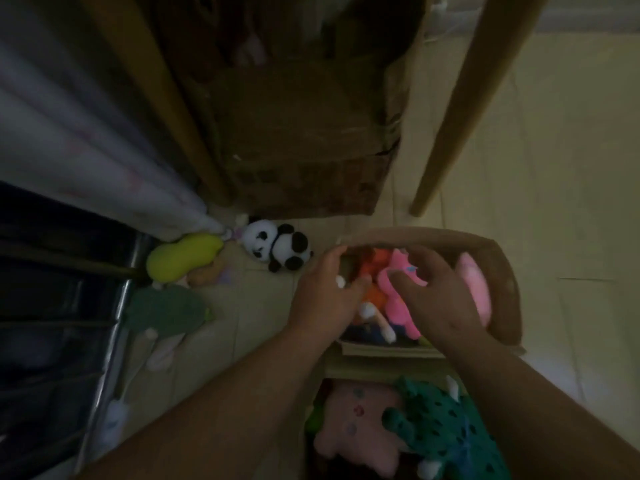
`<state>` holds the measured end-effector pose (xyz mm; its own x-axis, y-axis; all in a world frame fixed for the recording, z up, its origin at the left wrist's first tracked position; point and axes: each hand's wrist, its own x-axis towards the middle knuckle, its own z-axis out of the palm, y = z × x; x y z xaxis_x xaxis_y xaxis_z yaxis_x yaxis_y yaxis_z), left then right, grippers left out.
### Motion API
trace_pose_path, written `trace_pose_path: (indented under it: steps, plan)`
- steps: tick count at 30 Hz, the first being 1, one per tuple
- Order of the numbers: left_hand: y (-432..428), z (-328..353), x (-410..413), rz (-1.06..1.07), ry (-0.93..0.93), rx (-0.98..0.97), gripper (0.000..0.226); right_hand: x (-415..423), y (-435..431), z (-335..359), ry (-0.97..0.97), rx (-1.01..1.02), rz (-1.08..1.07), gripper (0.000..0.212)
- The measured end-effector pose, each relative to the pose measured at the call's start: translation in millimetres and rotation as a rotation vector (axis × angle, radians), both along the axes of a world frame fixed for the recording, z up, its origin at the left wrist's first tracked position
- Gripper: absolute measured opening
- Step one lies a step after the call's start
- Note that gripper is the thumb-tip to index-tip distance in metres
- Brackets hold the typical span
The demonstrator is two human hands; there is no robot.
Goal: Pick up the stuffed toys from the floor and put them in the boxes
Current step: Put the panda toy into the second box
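Both left hand (325, 296) and right hand (440, 306) over toy-filled box (415, 233).

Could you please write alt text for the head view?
The left hand and right hand reach into a cardboard box of pink and orange stuffed toys. A panda toy and yellow toy lie on the floor nearby.

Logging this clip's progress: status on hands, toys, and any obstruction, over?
Left hand at brown cardboard box, grip unclear; right hand open over pink plush toy. Black-and-white panda plush on floor, unobstructed.
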<state>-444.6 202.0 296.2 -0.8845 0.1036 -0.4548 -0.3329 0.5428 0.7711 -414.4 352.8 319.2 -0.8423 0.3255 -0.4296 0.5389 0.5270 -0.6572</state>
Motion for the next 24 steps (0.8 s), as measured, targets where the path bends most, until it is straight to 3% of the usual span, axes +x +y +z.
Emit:
trace_pose_path:
  steps: [4,13,19,24]
  plan:
    - [-59.1,-28.8,-13.1,0.06,-0.017,-0.009,0.054,-26.2,-51.4,-28.8,-0.003,-0.019,0.094,0.042]
    - [-176.8,-148.5,-67.2,0.146,-0.063,-0.078,0.062,-95.6,-155.0,-137.2,-0.065,-0.063,0.182,0.054]
    - [-194.9,-252.5,-95.3,0.136,-0.079,-0.057,0.063,-135.6,-186.3,-244.1,-0.088,-0.061,0.16,0.059]
    - [-187.5,-335.3,-110.2,0.222,-0.112,0.077,0.068,-172.8,-186.6,-334.3,-0.097,0.007,0.181,0.064]
